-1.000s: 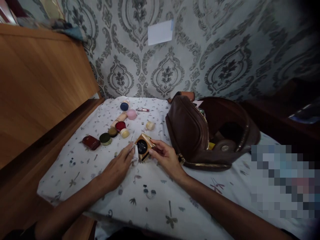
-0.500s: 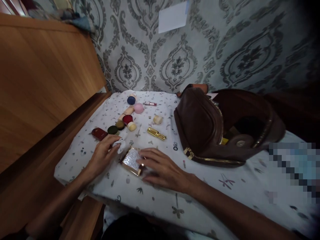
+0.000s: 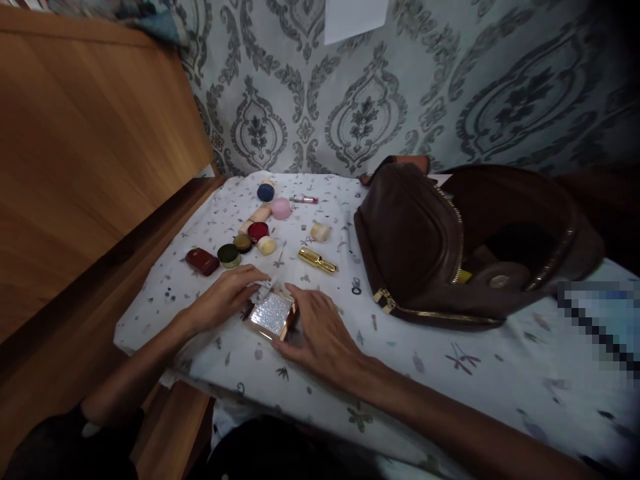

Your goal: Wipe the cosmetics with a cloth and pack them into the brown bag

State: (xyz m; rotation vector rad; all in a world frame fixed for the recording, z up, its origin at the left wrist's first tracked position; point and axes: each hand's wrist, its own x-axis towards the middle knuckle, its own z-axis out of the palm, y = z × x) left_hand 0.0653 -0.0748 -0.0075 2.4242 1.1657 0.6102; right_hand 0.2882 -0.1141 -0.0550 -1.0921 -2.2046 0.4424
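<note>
A square compact (image 3: 273,315) with a silver glitter top and gold edges lies on the patterned tablecloth, close to the table's front edge. My right hand (image 3: 325,330) holds its right side, thumb at the near edge and fingers at the far corner. Pinched in my left hand (image 3: 224,297) is a crumpled white tissue or cloth (image 3: 263,291), which touches the far left edge of the compact. Just beyond the left hand sit a dark green-lidded jar (image 3: 229,255) and a dark red case (image 3: 202,261).
Farther back lie a gold tube (image 3: 317,260), a lipstick (image 3: 304,199), a pink round item (image 3: 281,209), a red-lidded jar (image 3: 259,232) and several other small cosmetics. An unzipped brown bag (image 3: 410,247) stands on the right. A wooden cabinet (image 3: 100,120) borders the left side.
My right hand has closed around the compact's right side. My left hand has moved right, bringing the white tissue or cloth onto the compact's edge. The view has tilted slightly downward.
</note>
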